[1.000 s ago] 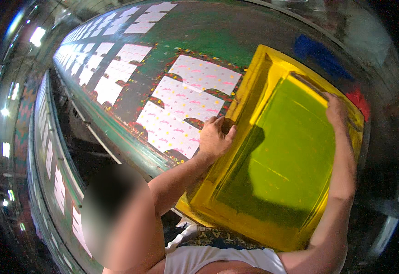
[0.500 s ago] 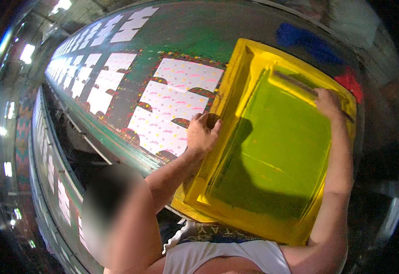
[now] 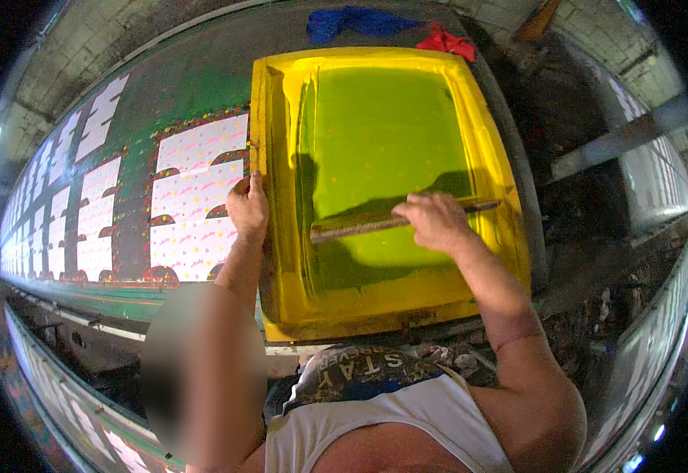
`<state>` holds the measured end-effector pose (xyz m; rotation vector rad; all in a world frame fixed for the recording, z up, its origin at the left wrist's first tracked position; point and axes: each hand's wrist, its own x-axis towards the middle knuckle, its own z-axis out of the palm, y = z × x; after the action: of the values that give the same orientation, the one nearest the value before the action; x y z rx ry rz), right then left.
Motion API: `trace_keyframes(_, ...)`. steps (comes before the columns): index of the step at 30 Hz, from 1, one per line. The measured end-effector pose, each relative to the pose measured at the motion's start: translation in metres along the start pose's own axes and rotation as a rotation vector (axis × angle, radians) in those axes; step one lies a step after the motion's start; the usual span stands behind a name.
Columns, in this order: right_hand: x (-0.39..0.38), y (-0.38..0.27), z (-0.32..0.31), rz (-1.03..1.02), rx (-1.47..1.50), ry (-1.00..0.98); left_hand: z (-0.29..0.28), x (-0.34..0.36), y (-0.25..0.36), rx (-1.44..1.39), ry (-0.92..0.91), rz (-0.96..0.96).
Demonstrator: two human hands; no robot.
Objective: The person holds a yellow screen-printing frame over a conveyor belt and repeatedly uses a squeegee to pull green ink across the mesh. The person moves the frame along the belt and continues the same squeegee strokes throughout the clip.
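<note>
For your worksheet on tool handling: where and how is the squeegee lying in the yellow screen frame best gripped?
Probably the bare left half of the squeegee, from above, palm down. It lies crosswise, its long wooden handle uppermost. The right hand already covers the right half; the left hand holds the frame's edge.

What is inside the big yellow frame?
Inside the yellow frame is a green mesh screen with a long wooden bar across it, gripped by the right hand. What lies beneath the screen is covered.
</note>
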<state>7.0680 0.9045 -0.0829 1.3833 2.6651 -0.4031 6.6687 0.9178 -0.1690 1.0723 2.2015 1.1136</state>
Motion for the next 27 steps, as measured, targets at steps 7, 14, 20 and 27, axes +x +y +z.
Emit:
trace_keyframes(7, -0.100, -0.064, 0.030, -0.010, 0.020, 0.093, -0.005, -0.007, -0.017, -0.134, 0.116, 0.181)
trace_keyframes(14, -0.149, -0.108, 0.033, -0.006, 0.107, 0.064, -0.125, -0.074, -0.045, -0.173, -0.041, 0.579)
trace_keyframes(20, -0.150, -0.138, 0.024, 0.104, 0.013, -0.056, -0.289, -0.101, -0.104, -0.046, 0.184, 0.476)
trace_keyframes(27, -0.102, -0.200, 0.003, -0.193, -0.016, 0.136, -0.492, -0.166, -0.228, 0.165, 0.735, 0.304)
